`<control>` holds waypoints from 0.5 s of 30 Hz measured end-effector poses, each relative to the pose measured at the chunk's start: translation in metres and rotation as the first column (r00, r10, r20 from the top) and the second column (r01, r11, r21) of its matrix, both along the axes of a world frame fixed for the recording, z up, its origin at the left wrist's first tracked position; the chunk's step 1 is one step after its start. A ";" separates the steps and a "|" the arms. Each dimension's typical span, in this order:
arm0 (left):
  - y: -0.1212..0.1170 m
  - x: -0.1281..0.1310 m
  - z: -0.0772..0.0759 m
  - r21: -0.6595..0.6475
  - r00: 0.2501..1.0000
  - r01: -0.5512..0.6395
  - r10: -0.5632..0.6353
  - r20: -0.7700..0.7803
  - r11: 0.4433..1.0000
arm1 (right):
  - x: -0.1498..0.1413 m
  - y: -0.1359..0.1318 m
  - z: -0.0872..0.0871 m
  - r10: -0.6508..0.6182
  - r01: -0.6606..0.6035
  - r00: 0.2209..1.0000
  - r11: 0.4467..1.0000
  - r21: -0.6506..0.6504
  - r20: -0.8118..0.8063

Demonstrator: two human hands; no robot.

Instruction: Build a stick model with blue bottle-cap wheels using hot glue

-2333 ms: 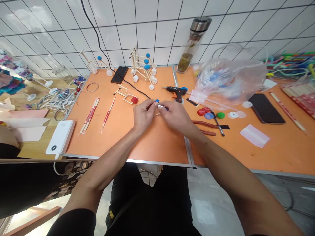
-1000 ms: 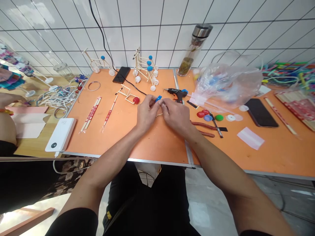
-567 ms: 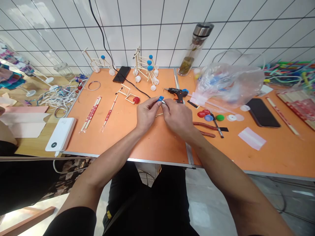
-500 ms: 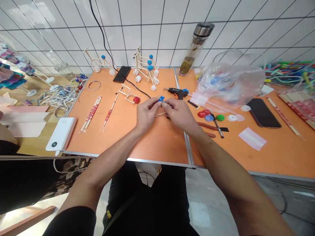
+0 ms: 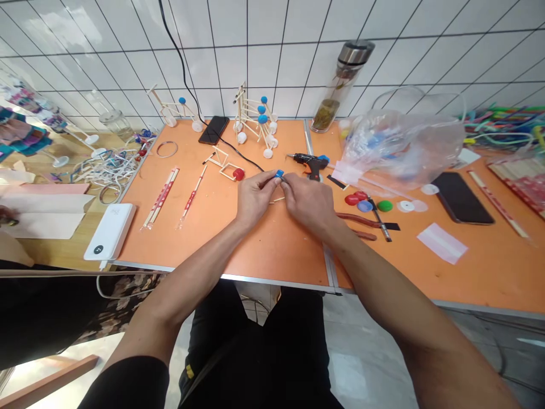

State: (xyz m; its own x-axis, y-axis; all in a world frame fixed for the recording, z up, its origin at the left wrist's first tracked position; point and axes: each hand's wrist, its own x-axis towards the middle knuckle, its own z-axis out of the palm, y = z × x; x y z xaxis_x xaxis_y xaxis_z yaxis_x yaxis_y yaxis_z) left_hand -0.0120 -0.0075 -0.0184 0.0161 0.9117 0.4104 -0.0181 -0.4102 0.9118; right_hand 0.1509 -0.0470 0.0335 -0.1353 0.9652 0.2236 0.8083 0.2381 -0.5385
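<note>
My left hand [image 5: 255,199] is closed, pinching a small blue piece [image 5: 279,172] that looks like plastic between thumb and finger. My right hand [image 5: 310,200] is closed against the same piece from the right, its fingertips meeting the left thumb; what else it may hold is hidden. A short wooden stick [image 5: 278,199] lies on the table under the hands. Red-handled pliers [image 5: 361,220] rest beside my right wrist, partly covered by it. A stick frame with a red cap [image 5: 238,174] lies just left of my left hand.
Behind the hands are a black glue gun [image 5: 309,162], stick models with blue caps [image 5: 255,116] and a glass bottle [image 5: 336,85]. Loose caps [image 5: 385,206], a phone [image 5: 462,197] and a plastic bag [image 5: 395,142] lie right. A white power bank [image 5: 109,232] sits left, near another person's hand [image 5: 7,214].
My right hand has turned, its fingers now curled more closely against the blue piece. The view has shifted slightly. At far left, another person's hand shows over the paper.
</note>
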 end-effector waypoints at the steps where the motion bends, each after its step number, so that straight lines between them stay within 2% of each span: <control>1: 0.000 0.001 -0.001 -0.013 1.000 -0.015 0.015 -0.019 1.000 | -0.004 -0.004 -0.003 -0.056 0.044 0.980 0.997 0.067 0.191; 2: 0.000 0.001 -0.002 -0.023 0.999 -0.029 0.028 -0.038 0.999 | -0.007 -0.006 -0.005 -0.092 0.064 0.948 0.993 0.099 0.306; 3: 0.000 0.001 -0.003 -0.028 0.998 -0.037 0.035 -0.052 0.999 | -0.008 -0.007 -0.005 -0.107 0.076 0.932 0.992 0.103 0.346; 4: -0.001 0.001 -0.002 -0.028 0.998 -0.037 0.035 -0.060 0.999 | -0.006 -0.006 -0.004 -0.089 0.068 0.947 0.995 0.078 0.308; 5: -0.002 0.001 -0.002 -0.023 0.998 -0.029 0.028 -0.058 0.999 | -0.003 -0.004 -0.001 -0.060 0.055 0.979 0.998 0.032 0.193; 6: -0.002 0.001 0.000 -0.010 0.999 -0.016 0.015 -0.045 1.000 | 0.002 0.000 0.002 -0.015 0.016 1.000 0.999 -0.043 0.012; 7: -0.003 0.001 0.001 0.009 1.000 0.002 -0.001 -0.024 1.000 | 0.009 0.004 0.007 0.039 -0.073 0.974 0.987 -0.146 -0.222; 8: -0.004 0.001 0.002 0.035 1.000 0.020 -0.020 0.002 0.999 | 0.016 0.008 0.011 0.040 -0.183 0.891 0.943 -0.279 -0.452; 9: -0.004 0.000 0.004 0.065 0.999 0.036 -0.038 0.027 0.997 | 0.022 0.012 0.016 0.007 -0.350 0.771 0.841 -0.414 -0.637; 10: -0.004 0.000 0.005 0.094 0.997 0.049 -0.054 0.047 0.994 | 0.027 0.015 0.020 -0.055 -0.517 0.662 0.688 -0.509 -0.747; 11: -0.003 0.000 0.005 0.118 0.996 0.058 -0.066 0.060 0.991 | 0.030 0.017 0.023 -0.120 -0.600 0.576 0.610 -0.517 -0.809; 12: -0.002 0.001 0.005 0.133 0.995 0.065 -0.074 0.067 0.989 | 0.031 0.018 0.024 -0.163 -0.637 0.520 0.581 -0.508 -0.838; 13: -0.001 0.001 0.005 0.137 0.994 0.070 -0.080 0.071 0.988 | 0.030 0.018 0.023 -0.183 -0.641 0.491 0.587 -0.495 -0.852; 15: 0.001 0.001 0.004 0.124 0.993 0.077 -0.087 0.081 0.989 | 0.023 0.016 0.018 -0.154 -0.556 0.493 0.702 -0.446 -0.856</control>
